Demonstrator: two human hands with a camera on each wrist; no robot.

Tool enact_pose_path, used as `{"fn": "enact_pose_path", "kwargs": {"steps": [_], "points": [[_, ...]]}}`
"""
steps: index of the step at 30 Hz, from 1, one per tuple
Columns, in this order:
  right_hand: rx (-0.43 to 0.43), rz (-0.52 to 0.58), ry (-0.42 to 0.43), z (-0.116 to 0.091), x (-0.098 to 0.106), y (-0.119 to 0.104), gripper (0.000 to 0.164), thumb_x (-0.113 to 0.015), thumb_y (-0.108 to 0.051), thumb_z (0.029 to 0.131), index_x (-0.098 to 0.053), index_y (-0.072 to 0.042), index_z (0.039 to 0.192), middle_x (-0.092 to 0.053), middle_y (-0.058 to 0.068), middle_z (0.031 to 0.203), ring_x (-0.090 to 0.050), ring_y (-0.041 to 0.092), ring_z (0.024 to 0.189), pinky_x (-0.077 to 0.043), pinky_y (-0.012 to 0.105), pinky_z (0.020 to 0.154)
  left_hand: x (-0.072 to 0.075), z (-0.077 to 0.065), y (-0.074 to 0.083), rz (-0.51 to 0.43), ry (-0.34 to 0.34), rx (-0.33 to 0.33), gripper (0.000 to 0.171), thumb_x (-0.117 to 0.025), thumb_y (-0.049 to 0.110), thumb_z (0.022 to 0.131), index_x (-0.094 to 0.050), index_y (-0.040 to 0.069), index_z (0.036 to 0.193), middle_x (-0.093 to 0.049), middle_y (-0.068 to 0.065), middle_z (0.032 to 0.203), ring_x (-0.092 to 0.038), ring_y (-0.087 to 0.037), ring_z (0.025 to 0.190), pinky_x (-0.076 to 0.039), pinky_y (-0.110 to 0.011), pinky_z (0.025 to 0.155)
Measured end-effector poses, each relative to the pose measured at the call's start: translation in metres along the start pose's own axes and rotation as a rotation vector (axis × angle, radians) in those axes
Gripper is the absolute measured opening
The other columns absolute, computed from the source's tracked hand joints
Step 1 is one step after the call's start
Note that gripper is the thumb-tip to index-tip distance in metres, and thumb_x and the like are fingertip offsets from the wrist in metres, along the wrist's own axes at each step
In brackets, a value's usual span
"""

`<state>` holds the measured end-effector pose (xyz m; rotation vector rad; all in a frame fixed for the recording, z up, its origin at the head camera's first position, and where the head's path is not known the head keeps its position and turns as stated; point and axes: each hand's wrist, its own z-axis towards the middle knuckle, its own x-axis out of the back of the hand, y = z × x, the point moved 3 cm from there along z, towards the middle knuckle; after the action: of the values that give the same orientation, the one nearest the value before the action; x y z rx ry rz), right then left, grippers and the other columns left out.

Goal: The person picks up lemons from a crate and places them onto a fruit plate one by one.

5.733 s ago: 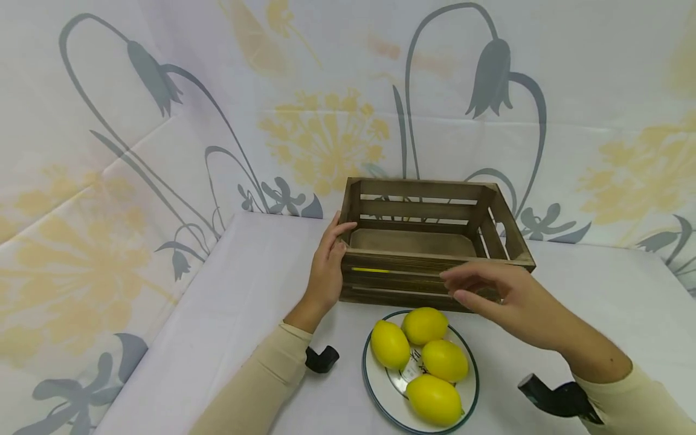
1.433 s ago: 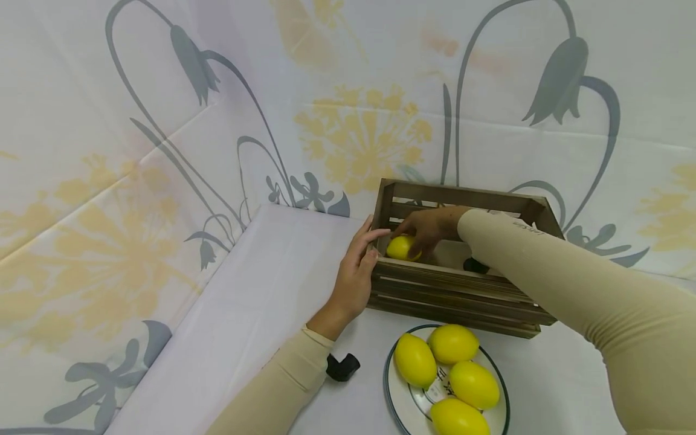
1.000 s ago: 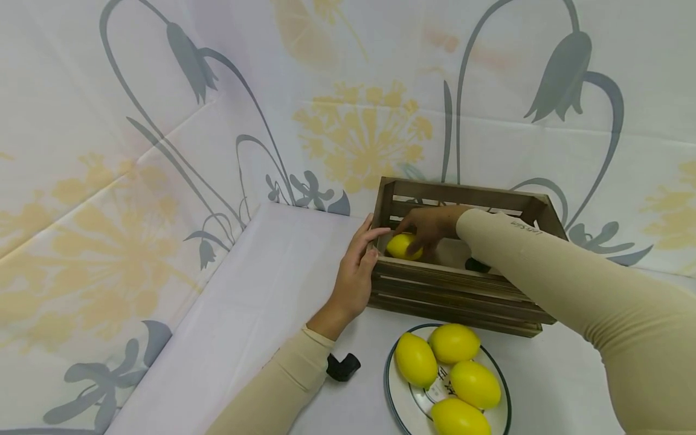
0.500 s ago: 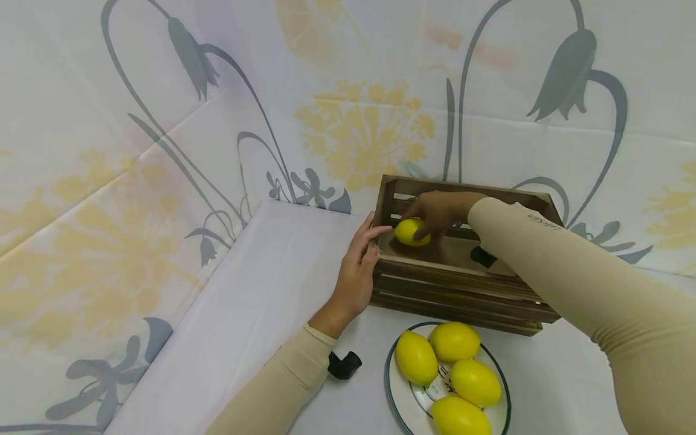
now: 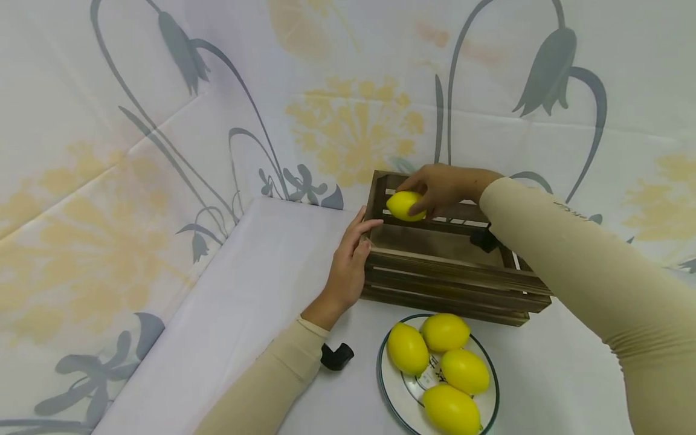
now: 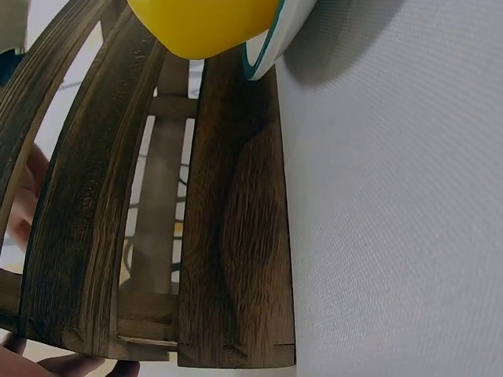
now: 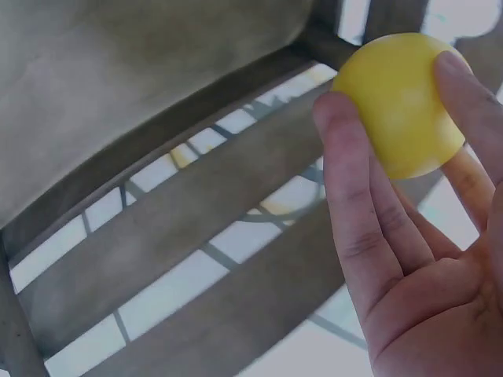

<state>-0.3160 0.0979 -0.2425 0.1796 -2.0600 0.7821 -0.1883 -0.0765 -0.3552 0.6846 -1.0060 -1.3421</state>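
Note:
My right hand (image 5: 451,183) pinches a yellow lemon (image 5: 402,206) between thumb and fingers, over the left part of a dark slatted wooden crate (image 5: 443,277). From the right wrist, the lemon (image 7: 401,102) shows at the fingertips, raised off the crate's floor. At the crate's left end, my left hand (image 5: 346,266) grips the front corner, one finger reaching over the rim. Only its fingertips (image 6: 71,365) show against the crate's end in the left wrist view. In front of the crate stands a white plate (image 5: 396,393) with a dark rim, bearing several lemons (image 5: 464,371).
A white cloth (image 5: 255,260) covers the table. Behind and to the left hangs a white backdrop (image 5: 348,54) printed with grey and yellow flowers. Black angled mounts (image 5: 337,357) sit at both wrists. The plate stands close to the crate's front.
Earlier the right hand hovered empty in front of the crate. It then reached in to a lemon on the floor and has since raised it. The left hand keeps its place at the crate's end.

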Motion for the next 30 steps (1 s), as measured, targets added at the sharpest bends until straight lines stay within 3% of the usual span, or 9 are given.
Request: {"fn": "enact_pose_path", "kwargs": {"steps": [5,15,22,30], "points": [[0.013,0.016,0.033,-0.012,0.009,-0.007,0.059,-0.070,-0.017,0.094,-0.048,-0.006,0.148,-0.065,0.027,0.125,-0.073,0.021,0.079,-0.062,0.038,0.076,0.004,0.003,-0.002,0.012,0.012,0.012,0.043,-0.029,0.024,0.107,-0.049,0.015,0.144,-0.015,0.004,0.167,-0.019,-0.021,0.154,-0.025,-0.052,0.122],[0.015,0.094,0.086,-0.027,0.012,-0.011,0.062,-0.072,-0.020,0.092,-0.048,-0.012,0.149,-0.062,0.029,0.130,-0.074,0.023,0.080,-0.062,0.037,0.075,0.008,-0.001,-0.005,0.018,0.023,0.027,0.043,-0.029,0.026,0.107,-0.049,0.014,0.143,-0.016,0.003,0.168,-0.018,-0.023,0.155,-0.024,-0.052,0.122],[0.039,0.088,0.148,-0.044,0.015,-0.017,0.059,-0.072,-0.027,0.092,-0.052,-0.019,0.147,-0.060,0.027,0.133,-0.075,0.024,0.080,-0.062,0.041,0.074,0.009,0.000,-0.007,0.026,0.032,0.015,0.045,-0.028,0.031,0.107,-0.049,0.015,0.143,-0.016,0.003,0.167,-0.018,-0.022,0.155,-0.024,-0.052,0.122],[0.136,-0.010,0.307,-0.063,0.008,-0.020,0.055,-0.074,-0.032,0.090,-0.058,-0.021,0.142,-0.068,0.013,0.126,-0.067,0.029,0.114,-0.054,0.046,0.094,0.013,0.005,-0.010,0.033,0.044,0.008,0.044,-0.029,0.032,0.107,-0.050,0.017,0.143,-0.017,0.004,0.167,-0.018,-0.022,0.155,-0.024,-0.053,0.122]]}}
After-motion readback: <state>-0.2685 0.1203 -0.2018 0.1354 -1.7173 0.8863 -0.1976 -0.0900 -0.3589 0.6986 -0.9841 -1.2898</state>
